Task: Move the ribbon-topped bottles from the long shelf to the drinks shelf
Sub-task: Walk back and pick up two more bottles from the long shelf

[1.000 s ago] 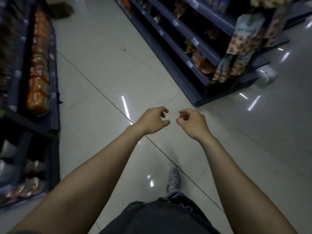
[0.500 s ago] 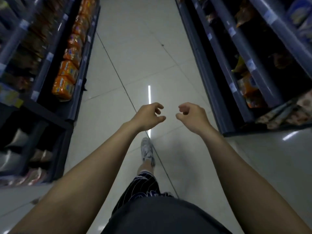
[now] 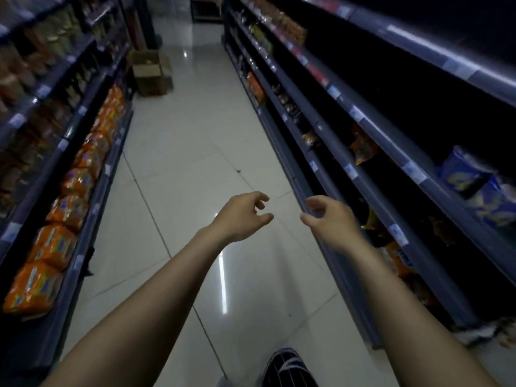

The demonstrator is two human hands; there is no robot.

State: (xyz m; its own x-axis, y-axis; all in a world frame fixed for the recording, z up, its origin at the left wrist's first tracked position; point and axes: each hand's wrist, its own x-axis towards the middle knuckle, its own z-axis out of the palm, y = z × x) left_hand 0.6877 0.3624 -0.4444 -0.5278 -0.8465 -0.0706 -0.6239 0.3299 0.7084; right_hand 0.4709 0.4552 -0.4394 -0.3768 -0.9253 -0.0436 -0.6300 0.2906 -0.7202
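While both bare arms reach forward over the tiled floor (image 3: pixel 195 141) of a dim shop aisle, neither hand carries anything. The left hand (image 3: pixel 240 216) hangs palm down with its fingers (image 3: pixel 258 197) loosely curled and parted from the thumb, closed on nothing. The right hand (image 3: pixel 331 219) sits just beside it, apart from it by a narrow gap, its fingers (image 3: pixel 314 202) likewise half curled and empty; it hovers in front of the lower edge of the right shelving (image 3: pixel 371 129) without clearly touching it.

Along the left side runs the left shelving (image 3: pixel 50 152), whose lowest tier holds a row of orange snack packs (image 3: pixel 55 241) lying side by side. Higher tiers there carry blurred packets that cannot be told apart. On the right shelving, a few orange bags (image 3: pixel 363 148) and blue packs (image 3: pixel 463 174) sit well apart on mostly dark tiers. An open cardboard box (image 3: pixel 149 72) stands on the floor at the far left of the aisle, against the left shelving. A striped trouser leg (image 3: pixel 287 370) shows at the bottom edge.

No ribbon-topped bottles can be made out in this view.
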